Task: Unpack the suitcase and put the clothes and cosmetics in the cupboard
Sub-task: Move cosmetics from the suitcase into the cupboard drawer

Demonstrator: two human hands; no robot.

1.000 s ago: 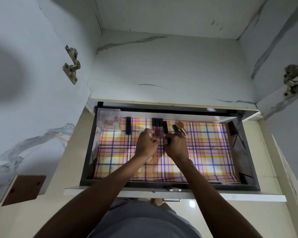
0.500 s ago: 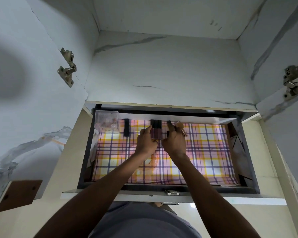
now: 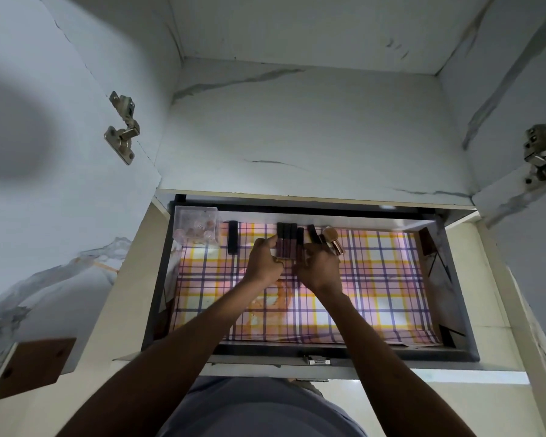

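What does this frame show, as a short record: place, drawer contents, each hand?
place: open drawer in a cupboard, plaid liner
back row: clear box, black tube, dark tubes, brush
left hand: fingers curled at the dark tubes' left side
right hand: at the tubes' right side; grip hidden

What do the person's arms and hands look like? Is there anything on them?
Both arms are bare from the bottom of the picture up to the wrists, with no sleeves showing. The left hand and right hand wear no gloves. I can see no watch or bracelet. Any rings are too small to tell. Below the arms is a grey garment.
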